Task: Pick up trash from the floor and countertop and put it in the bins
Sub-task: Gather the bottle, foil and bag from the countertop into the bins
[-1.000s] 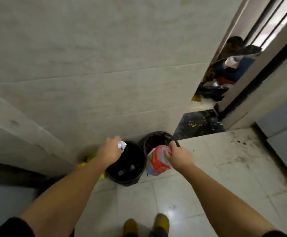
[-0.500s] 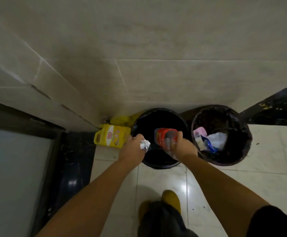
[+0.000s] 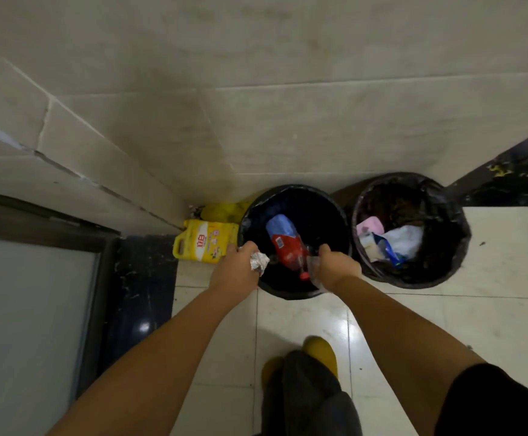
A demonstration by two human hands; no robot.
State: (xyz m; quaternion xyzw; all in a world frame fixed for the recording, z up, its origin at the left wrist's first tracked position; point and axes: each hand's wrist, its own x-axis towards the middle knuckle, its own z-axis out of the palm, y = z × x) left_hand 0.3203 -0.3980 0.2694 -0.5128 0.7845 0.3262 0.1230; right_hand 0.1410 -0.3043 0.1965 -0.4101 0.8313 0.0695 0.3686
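Fingers (image 3: 258, 265) of our left hand (image 3: 234, 272) pinch foil ball (image 3: 259, 263) at left bin (image 3: 294, 196) rim. Right hand (image 3: 338, 267): plastic bottle (image 3: 286, 245) over bin mouth, grip unclear. Dropping step; next, we judge, let both fall.

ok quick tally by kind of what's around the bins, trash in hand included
bins: 2, left bin, right bin
plastic bottle: 1
foil ball: 1
yellow jug: 1
total: 5, leaving out the loose trash in the right bin
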